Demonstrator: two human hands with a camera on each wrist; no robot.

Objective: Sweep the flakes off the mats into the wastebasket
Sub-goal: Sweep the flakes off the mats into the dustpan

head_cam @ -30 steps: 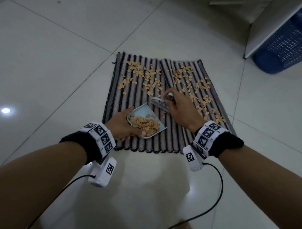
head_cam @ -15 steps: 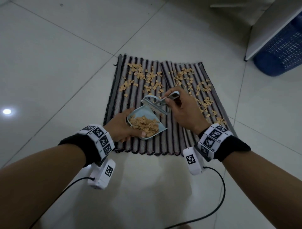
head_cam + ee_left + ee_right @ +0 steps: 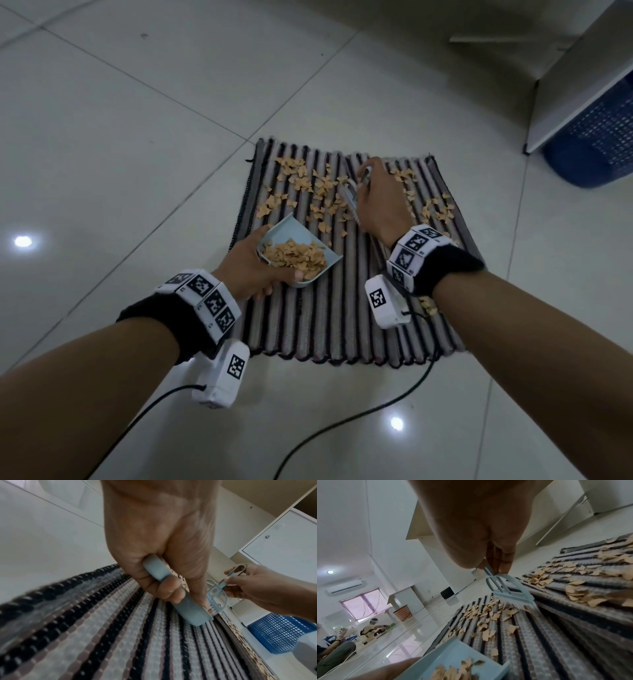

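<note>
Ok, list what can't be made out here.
- Blue mesh plastic wastebasket: head view, cut off by the right edge and a white panel; its inside is unseen.
- Pale blue plastic dustpan handle: head view, covered by the left hand grip.
- Tan flakes on the striped mats: partly hidden under the right hand and wrist.

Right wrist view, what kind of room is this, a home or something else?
Probably a shared workroom or lab, not a lived-in home: a wall air conditioner, bare white cabinets and glossy tiled floor, and other people sitting on the floor beyond.
</note>
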